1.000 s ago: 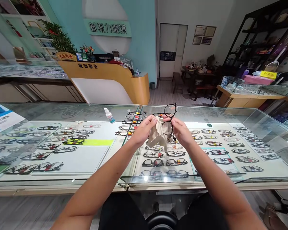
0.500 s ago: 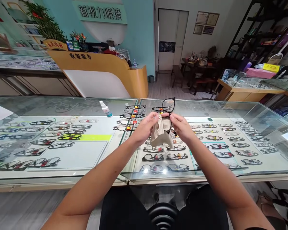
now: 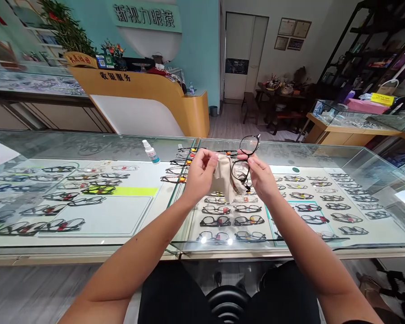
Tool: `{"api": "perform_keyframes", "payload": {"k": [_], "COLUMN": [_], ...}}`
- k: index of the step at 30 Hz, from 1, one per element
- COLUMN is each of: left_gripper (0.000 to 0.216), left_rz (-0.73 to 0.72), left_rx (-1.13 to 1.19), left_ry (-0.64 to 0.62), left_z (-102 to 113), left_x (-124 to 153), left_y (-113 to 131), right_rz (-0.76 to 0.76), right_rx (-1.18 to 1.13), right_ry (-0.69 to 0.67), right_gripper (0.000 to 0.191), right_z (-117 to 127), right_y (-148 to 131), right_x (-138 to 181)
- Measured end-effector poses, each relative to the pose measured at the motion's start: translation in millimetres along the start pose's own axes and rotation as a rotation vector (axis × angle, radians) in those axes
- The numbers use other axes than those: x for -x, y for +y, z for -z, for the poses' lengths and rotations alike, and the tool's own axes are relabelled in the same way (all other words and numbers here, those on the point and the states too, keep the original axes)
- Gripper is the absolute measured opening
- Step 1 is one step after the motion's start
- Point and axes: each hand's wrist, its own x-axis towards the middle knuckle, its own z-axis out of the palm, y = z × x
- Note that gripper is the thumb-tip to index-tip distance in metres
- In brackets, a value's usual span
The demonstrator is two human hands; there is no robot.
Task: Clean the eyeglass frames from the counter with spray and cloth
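Note:
My right hand [image 3: 261, 177] pinches a pair of black-rimmed eyeglasses [image 3: 245, 156] near the bridge, one lens above the fingers and the other below. The glasses are turned on end over the counter. In my left hand [image 3: 201, 174] a beige cleaning cloth [image 3: 224, 177] is gripped between thumb and fingers and hangs down. The cloth lies close beside the lower lens; whether it touches the rim I cannot tell. Behind my left hand, a short row of glasses [image 3: 173, 179] rests on the glass top. A white spray bottle [image 3: 150, 151] stands to the left.
Beneath me a glass display counter [image 3: 97, 245] holds many eyeglass frames on white boards. A yellow strip [image 3: 135, 192] lies inside its left part. Farther back are a wooden cash desk [image 3: 138, 81], a bench [image 3: 249, 107] and another glass case [image 3: 351, 118] at right.
The left hand has drawn back left with the cloth, off the lower lens. My right hand has moved slightly right with the glasses, and both lenses show more fully.

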Motion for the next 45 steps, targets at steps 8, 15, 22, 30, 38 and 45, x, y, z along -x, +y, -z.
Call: {"api": "perform_keyframes", "payload": {"k": [8,15,22,30,38,45], "left_gripper": [0.034,0.019,0.012,0.036,0.065,0.073], "left_rz": [-0.169,-0.310,-0.506,-0.073,0.315,0.360], "left_rx": [-0.174,-0.225,-0.336,-0.137,-0.045,0.010], "left_ry": [-0.011,-0.126,-0.184,-0.062,-0.403,-0.482], "left_z": [-7,-9,-13,-15,-11,-9], "left_x": [14,17,21,25,12,9], "left_y": [2,8,12,2,10,13], "right_rz": [-0.085,-0.092,-0.090,-0.056,0.016,0.014], "right_rx": [-0.027,-0.089,-0.047,-0.031,0.070,0.040], "right_ry": [-0.047,-0.009,0.004,-0.044,-0.106,-0.155], "right_gripper": [0.036,0.034,0.037,0.035,0.034,0.033], "right_z": [-20,-22,-21,-21,-17,-16], "right_y": [5,7,9,6,-4,-6], "right_x": [9,9,11,14,14,14]}}
